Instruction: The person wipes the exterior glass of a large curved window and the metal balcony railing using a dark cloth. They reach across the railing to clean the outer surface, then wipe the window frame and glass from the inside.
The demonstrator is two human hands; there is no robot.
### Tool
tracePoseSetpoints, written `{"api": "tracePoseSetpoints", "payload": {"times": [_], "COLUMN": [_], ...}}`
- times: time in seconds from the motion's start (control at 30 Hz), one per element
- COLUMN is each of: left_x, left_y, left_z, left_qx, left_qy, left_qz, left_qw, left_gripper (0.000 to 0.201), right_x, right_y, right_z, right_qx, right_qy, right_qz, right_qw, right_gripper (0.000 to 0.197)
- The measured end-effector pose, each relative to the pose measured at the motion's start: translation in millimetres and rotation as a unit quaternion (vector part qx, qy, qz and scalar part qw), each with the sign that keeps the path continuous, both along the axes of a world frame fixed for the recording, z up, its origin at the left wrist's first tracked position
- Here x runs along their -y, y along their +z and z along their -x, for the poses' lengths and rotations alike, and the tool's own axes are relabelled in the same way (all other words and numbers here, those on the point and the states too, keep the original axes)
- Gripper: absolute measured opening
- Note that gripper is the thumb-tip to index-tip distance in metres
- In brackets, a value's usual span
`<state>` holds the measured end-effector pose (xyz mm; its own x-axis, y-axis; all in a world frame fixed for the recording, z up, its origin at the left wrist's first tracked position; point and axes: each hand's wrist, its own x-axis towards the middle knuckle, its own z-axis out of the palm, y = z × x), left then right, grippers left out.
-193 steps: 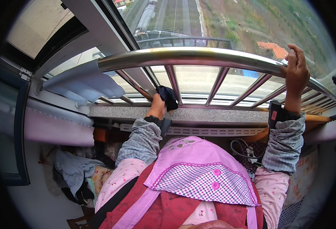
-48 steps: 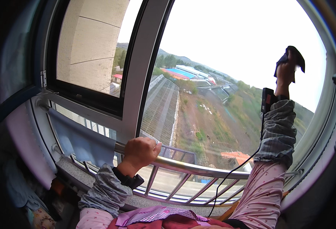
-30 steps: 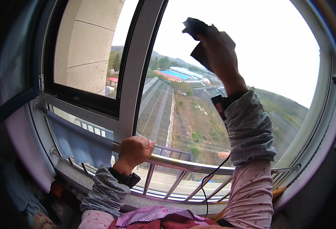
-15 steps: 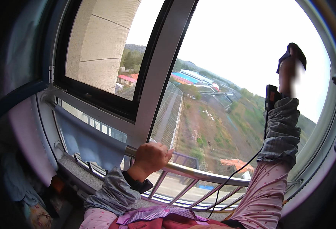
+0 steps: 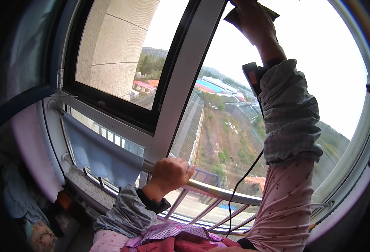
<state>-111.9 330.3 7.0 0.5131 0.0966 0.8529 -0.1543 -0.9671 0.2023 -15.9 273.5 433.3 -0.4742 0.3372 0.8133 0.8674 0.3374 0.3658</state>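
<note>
My left hand (image 5: 171, 173) is closed around the metal rail (image 5: 214, 191) that runs across the lower part of the window. High up, my right hand (image 5: 252, 20) holds a dark cloth (image 5: 233, 18) at the large window pane (image 5: 319, 54). Edges of the cloth stick out on both sides of the hand, and its upper part is cut off by the frame's top. On the right wrist sits a black device (image 5: 252, 77), from which a black cable (image 5: 247, 171) hangs down to my lap. A dark band (image 5: 162, 206) circles the left wrist.
A light blue cloth (image 5: 105, 153) hangs over the rail at left. Beside it, a hinged sash (image 5: 29, 50) stands swung inward. A wide frame post (image 5: 185, 80) divides the panes. Cloths and other items (image 5: 23, 201) lie at lower left. Buildings and fields show outside.
My right hand has moved up and to the left across the pane with the dark cloth. The cable swung along with it. My left hand keeps its hold on the rail.
</note>
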Motion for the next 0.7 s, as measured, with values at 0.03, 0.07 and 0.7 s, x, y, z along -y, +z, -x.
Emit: {"api": "tracePoseSetpoints", "payload": {"times": [0.03,0.07,0.7], "left_x": [-0.3,-0.8,-4.2], "left_y": [-0.1,-0.4,-3.1], "left_z": [-0.1,-0.1,-2.8], "left_qx": [-0.003,-0.005,0.014], "left_qy": [0.001,0.004,-0.001], "left_qz": [0.001,0.003,0.016], "left_qw": [1.000,1.000,1.000], "left_gripper": [0.040,0.040,0.038], "right_x": [6.9,6.1,20.4], "right_y": [-5.0,-17.5,-77.9], "right_z": [-3.5,-9.7,-9.5], "right_qx": [0.126,0.090,0.277], "right_qy": [-0.291,-0.283,-0.360], "right_qz": [-0.126,-0.115,-0.162], "right_qw": [0.940,0.948,0.876], "right_gripper": [0.033,0.035,0.036]}}
